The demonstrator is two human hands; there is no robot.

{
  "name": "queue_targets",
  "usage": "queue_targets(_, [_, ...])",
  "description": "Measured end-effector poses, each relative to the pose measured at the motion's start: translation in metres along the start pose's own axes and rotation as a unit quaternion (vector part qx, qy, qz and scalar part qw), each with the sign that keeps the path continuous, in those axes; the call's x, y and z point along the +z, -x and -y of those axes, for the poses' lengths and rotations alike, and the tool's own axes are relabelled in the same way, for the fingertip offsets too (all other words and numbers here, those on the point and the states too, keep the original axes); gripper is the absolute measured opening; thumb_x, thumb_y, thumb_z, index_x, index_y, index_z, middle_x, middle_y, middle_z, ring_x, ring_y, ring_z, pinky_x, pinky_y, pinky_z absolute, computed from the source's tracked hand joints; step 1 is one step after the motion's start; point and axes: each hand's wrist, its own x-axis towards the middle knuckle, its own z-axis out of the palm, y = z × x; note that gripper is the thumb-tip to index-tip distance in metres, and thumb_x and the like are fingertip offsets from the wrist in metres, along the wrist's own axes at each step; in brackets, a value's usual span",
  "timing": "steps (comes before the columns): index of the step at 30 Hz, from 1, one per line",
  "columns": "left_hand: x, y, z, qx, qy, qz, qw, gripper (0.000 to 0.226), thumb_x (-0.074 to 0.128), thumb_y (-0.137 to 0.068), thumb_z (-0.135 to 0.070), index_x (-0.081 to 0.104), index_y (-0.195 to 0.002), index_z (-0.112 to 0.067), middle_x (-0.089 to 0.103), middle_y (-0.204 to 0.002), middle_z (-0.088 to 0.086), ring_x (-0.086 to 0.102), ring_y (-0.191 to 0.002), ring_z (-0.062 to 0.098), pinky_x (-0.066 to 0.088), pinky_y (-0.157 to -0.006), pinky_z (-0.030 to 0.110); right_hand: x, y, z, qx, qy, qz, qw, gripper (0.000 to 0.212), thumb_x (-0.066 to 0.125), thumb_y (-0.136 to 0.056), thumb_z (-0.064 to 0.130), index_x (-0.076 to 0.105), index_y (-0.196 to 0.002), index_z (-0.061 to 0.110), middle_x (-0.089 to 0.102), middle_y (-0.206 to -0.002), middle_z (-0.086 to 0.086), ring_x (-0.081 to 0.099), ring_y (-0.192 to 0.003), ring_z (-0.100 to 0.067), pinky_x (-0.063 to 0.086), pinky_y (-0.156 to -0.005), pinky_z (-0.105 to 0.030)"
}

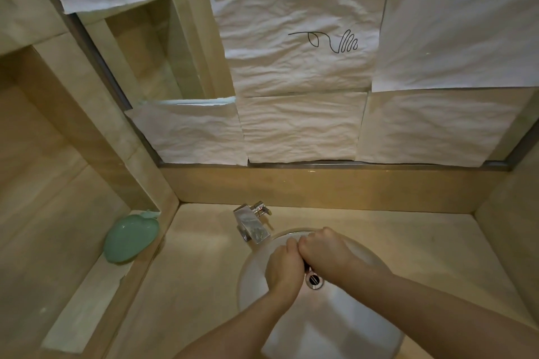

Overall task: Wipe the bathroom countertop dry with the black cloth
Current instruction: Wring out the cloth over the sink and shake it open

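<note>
Head view. Both hands are over the round white basin (344, 326), pressed together just below the square chrome tap (252, 226). The left hand (283, 267) and the right hand (325, 248) are both curled into fists, knuckles touching. A small sliver of dark material (306, 264) shows at the bottom of the gap between them, directly above the round metal drain (315, 281). This sliver is probably the black cloth, bunched up and gripped by both hands. Too little of it shows to confirm that, or to say how each hand holds it.

The beige stone countertop (189, 271) surrounds the basin on the left, the right and behind. No cloth rests on it and neither hand touches it. Whether its surface is wet or dry cannot be determined at this resolution.

To the left, a pale green plastic soap dish (131, 237) stands on a lower ledge (84, 315), leaning against the wall. Above the counter, crumpled white paper sheets (300, 128) cover most of the mirror (154, 49); one sheet carries a black line drawing (323, 42).

Task status, as a judgement: the posture is consistent with wringing or bundling the cloth over the basin. Wiping is not under way at this moment. How much of the countertop remains to be dried cannot be read from this view.
</note>
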Motion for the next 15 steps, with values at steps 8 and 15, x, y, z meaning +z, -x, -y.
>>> queue_targets(8, [-0.020,-0.040,0.015,0.264,-0.264,-0.013,0.928,0.037,0.046,-0.079,-0.013,0.051,-0.043,-0.008,0.042,-0.033,0.002,0.038,-0.029,0.013,0.024,-0.034,0.027,0.027,-0.009,0.031,0.169,-0.212,0.061,0.961,0.019,0.043,-0.088,0.010,0.055,-0.079,0.023,0.050,-0.070,0.001,0.053,-0.076,-0.025,0.024,-0.052,-0.028])
queue_targets(15, [-0.013,-0.076,0.025,0.561,-0.382,-0.026,0.734,0.051,0.044,-0.085,-0.026,0.038,-0.036,-0.013,0.038,-0.032,-0.001,0.031,-0.029,0.019,0.013,-0.045,0.022,0.072,-0.012,0.052,0.330,-0.491,0.091,0.801,0.016,0.051,-0.079,0.031,0.059,-0.091,0.025,0.063,-0.093,0.006,0.061,-0.079,-0.015,0.046,-0.064,-0.028])
